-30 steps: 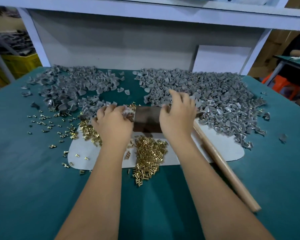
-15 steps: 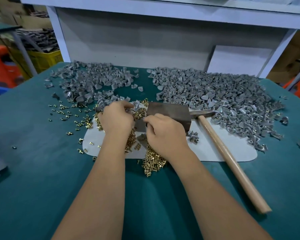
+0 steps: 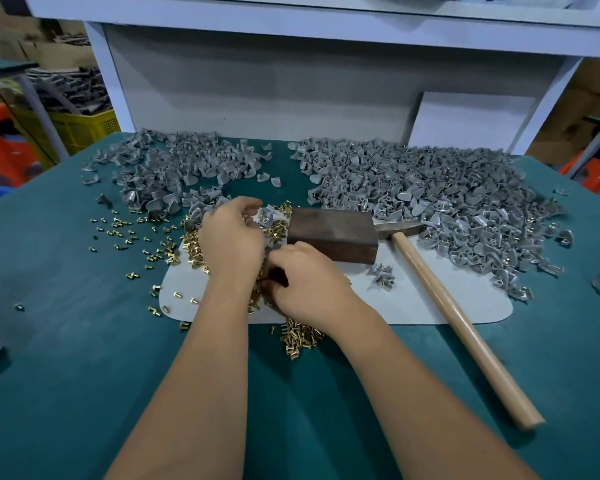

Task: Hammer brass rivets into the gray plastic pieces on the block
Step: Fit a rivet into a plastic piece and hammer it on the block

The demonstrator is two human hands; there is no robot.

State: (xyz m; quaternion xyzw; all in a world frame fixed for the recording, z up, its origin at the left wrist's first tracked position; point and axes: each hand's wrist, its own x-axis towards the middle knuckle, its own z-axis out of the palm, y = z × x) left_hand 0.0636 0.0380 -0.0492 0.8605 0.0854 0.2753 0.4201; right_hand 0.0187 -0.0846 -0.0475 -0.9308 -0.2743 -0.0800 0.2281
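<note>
Left grip (image 3: 230,237), right grip (image 3: 305,282) curled amid rivets (image 3: 302,336), contents unclear; block (image 3: 333,233) just beside

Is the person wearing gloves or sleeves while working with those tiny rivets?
No. Both the left hand and the right hand are bare, with no gloves. The forearms are uncovered too: no sleeve, watch or bracelet shows anywhere in view. I see no rings.

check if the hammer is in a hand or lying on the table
Lying down. The hammer rests flat on the table, its head beside the block, and neither hand touches it.
</note>
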